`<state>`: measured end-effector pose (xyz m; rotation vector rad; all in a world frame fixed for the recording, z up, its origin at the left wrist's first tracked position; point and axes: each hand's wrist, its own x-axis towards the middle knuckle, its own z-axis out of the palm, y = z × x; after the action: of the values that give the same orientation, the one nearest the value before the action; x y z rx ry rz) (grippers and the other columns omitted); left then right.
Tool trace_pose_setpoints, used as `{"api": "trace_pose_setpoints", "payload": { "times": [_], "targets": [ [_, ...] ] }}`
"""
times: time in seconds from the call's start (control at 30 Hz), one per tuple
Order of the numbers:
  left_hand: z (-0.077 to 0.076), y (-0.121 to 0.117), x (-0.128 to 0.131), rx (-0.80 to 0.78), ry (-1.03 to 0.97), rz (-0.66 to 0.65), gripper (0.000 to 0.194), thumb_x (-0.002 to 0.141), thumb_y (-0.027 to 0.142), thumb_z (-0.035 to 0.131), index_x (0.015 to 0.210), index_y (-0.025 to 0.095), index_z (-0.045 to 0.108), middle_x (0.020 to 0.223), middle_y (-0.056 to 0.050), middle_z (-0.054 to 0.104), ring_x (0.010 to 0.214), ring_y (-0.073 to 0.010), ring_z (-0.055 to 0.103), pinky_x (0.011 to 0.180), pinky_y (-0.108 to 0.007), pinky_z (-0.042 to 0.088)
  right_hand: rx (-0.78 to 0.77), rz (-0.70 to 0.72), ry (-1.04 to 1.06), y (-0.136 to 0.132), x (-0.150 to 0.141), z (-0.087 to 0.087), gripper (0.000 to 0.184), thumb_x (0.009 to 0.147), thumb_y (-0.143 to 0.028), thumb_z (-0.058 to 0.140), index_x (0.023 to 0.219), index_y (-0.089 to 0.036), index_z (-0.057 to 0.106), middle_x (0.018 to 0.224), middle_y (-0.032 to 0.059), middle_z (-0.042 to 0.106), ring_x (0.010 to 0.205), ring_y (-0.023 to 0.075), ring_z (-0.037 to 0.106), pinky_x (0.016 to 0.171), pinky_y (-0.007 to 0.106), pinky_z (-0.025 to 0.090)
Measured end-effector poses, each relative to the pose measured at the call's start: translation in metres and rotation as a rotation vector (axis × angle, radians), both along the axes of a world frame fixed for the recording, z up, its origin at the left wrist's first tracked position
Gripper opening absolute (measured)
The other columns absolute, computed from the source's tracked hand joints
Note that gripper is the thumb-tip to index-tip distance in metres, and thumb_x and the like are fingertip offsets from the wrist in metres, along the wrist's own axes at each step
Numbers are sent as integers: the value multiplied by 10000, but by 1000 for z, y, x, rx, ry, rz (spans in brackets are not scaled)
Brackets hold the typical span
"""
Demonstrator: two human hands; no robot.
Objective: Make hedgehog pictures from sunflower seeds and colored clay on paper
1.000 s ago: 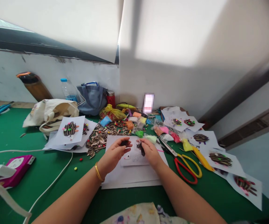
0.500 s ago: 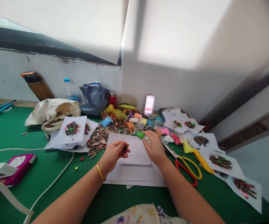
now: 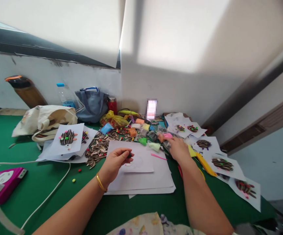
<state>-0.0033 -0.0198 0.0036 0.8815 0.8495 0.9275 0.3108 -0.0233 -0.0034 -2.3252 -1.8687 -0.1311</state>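
My left hand [image 3: 115, 160] hovers over a small white sheet [image 3: 141, 163] with a faint drawing, fingers pinched on a small dark lump. That sheet lies on a stack of white paper [image 3: 143, 178] on the green table [image 3: 45, 182]. My right hand [image 3: 178, 148] reaches to the right, resting among small bags of coloured clay [image 3: 153, 145], next to a pink bag [image 3: 168, 135]; its fingertips are hidden, so I cannot make out any grip. A pile of sunflower seeds [image 3: 98, 147] lies left of the paper.
Finished seed pictures on paper [image 3: 68, 138] lie at left and down the right side [image 3: 223, 163]. Yellow-handled scissors [image 3: 204, 163] sit right of my right wrist. Bags [image 3: 45, 120], a bottle [image 3: 64, 96] and a red flask [image 3: 111, 103] line the wall. A white cable [image 3: 50, 192] and a magenta box [image 3: 5, 181] lie at left.
My right hand left the small sheet and moved right to the clay bags beside the scissors. My left hand stayed pinched over the sheet. The camera turned slightly right.
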Motion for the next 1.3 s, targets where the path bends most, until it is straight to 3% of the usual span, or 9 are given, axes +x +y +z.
{"api": "trace_pose_setpoints", "payload": {
  "times": [0.13,0.33,0.5,0.63,0.73,0.83,0.97,1.1,1.3],
  "targets": [
    [-2,0,0,-15,-47,11,443,707,440,799,1019,148,682,926,-86,730,728,-144,683,696,-259,541,-96,-48,-69,3,16,-7,469,796,-165,565,1233,-319,634,1273,66,566,1106,295,493,831,384,434],
    [-1,1,0,-39,-165,-37,468,750,386,778,1146,168,655,1116,-122,712,882,-172,707,847,-294,544,-31,-95,-53,3,14,-12,332,857,-207,525,1116,-318,702,1220,72,592,1115,290,493,820,380,433],
    [-2,2,-2,-48,-69,6,440,668,370,838,1014,139,694,927,-101,748,721,-158,706,696,-259,559,-60,-96,-26,-1,12,-14,436,819,-122,520,1169,-332,673,1237,55,603,1106,280,515,841,394,432],
    [-3,2,-3,1,-41,35,417,648,450,835,852,128,668,754,-59,725,602,-134,673,597,-227,536,54,-72,-21,-2,4,-9,449,816,-111,506,1211,-269,648,1273,72,597,1140,286,503,890,406,406],
    [-2,1,-2,-20,-90,27,394,722,485,773,898,164,626,890,-76,742,699,-162,709,640,-249,551,100,-26,-2,-2,-8,-5,392,851,-155,492,1192,-254,658,1237,69,620,1121,264,518,921,382,387],
    [-2,0,0,-24,-133,6,375,746,380,782,1036,208,618,1054,-74,727,823,-165,718,745,-272,560,104,89,58,0,-25,-4,309,894,-247,506,1154,-244,673,1209,58,638,1123,242,526,949,359,374],
    [-2,0,1,-5,-161,14,393,724,311,805,1072,176,681,1019,-69,724,826,-141,701,855,-286,547,53,184,69,4,-45,-8,371,884,-375,584,1222,-230,631,1273,83,604,1208,261,475,968,369,352],
    [-2,0,2,-15,-197,16,381,730,377,793,1030,152,725,1045,-95,718,929,-186,690,895,-313,542,-40,181,26,8,-53,-13,367,877,-347,607,1230,-248,620,1226,90,621,1176,264,486,936,370,349],
    [2,0,1,-37,-103,58,437,613,326,870,983,138,733,907,-74,729,730,-132,678,760,-264,559,-22,179,17,8,-53,-16,310,889,-317,595,1191,-262,638,1197,75,632,1162,249,491,915,357,339]
  ]
}}
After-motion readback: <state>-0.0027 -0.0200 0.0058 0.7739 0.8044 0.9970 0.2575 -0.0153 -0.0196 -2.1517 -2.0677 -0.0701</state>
